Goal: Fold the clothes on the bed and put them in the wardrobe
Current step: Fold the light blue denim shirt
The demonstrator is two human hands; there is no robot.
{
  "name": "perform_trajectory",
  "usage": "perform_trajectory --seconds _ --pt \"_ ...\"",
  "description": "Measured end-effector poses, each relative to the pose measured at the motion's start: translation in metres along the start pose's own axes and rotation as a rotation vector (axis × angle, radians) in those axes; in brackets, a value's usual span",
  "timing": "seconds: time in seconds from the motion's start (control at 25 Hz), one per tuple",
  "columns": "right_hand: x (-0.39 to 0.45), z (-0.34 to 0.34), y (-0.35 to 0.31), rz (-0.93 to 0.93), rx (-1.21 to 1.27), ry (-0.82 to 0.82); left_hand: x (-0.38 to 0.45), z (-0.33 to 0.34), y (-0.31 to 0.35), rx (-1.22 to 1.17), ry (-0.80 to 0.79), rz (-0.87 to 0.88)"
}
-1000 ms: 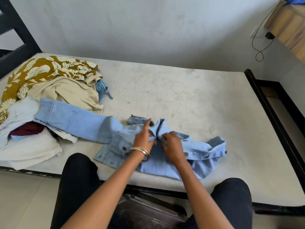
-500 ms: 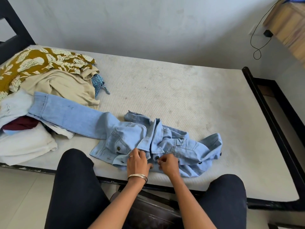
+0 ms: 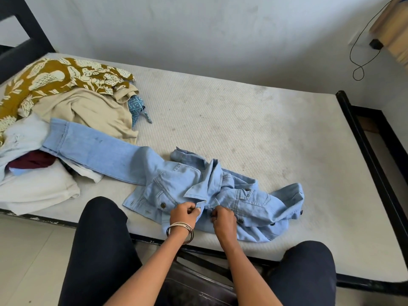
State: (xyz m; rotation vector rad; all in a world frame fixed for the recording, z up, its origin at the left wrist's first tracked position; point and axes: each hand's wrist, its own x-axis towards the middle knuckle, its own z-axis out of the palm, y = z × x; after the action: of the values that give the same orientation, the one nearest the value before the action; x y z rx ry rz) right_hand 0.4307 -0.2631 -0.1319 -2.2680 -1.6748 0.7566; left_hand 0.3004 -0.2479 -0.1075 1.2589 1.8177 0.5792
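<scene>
A light blue denim jacket [image 3: 176, 182] lies rumpled near the front edge of the bare white mattress [image 3: 254, 129]. One sleeve stretches left onto a heap of clothes [image 3: 66, 102]. My left hand [image 3: 184, 214], with bangles on the wrist, pinches the jacket's left front placket at its lower hem. Right beside it, my right hand [image 3: 223, 219] grips the opposite front edge near a button. The heap holds a mustard patterned cloth, a beige garment, white pieces and a maroon one.
A black bed frame [image 3: 362, 138] runs along the right and front edges. My knees in dark trousers sit against the front rail. A black cable [image 3: 358, 54] hangs on the wall by a wooden shelf at top right.
Both hands have come down from the jacket's collar area to its lower front hem, close to the bed's edge, and now pinch the two front edges there.
</scene>
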Motion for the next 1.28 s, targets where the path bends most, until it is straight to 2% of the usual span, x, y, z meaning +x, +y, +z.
perform_trajectory --seconds 0.08,0.16,0.28,0.36,0.6,0.84,1.04,1.12,1.28 --pt "0.003 -0.003 -0.002 0.001 0.031 0.006 0.000 0.000 0.000 -0.041 0.026 -0.024" --pt "0.001 -0.007 -0.010 0.057 0.167 0.061 -0.002 0.000 0.002 -0.065 0.066 -0.019" --pt "-0.005 -0.024 -0.027 0.193 0.505 0.173 -0.007 0.001 0.015 -0.076 0.102 0.078" --pt "-0.008 -0.037 -0.033 0.190 0.598 0.203 -0.011 0.003 0.026 -0.056 0.111 0.146" --pt "-0.016 -0.049 -0.033 0.084 0.615 0.186 -0.018 0.003 0.041 -0.033 0.210 0.182" --pt "-0.014 -0.052 -0.026 0.104 0.747 0.088 -0.020 -0.005 0.038 -0.072 0.124 0.250" --pt "-0.014 -0.061 -0.024 0.120 0.837 -0.091 -0.013 -0.010 0.030 -0.316 -0.041 0.093" --pt "-0.013 -0.061 -0.023 0.120 0.803 -0.102 -0.012 -0.010 0.029 -0.318 -0.041 0.107" --pt "-0.010 -0.063 -0.028 0.116 0.607 -0.025 -0.013 -0.007 0.033 -0.193 -0.013 0.185"
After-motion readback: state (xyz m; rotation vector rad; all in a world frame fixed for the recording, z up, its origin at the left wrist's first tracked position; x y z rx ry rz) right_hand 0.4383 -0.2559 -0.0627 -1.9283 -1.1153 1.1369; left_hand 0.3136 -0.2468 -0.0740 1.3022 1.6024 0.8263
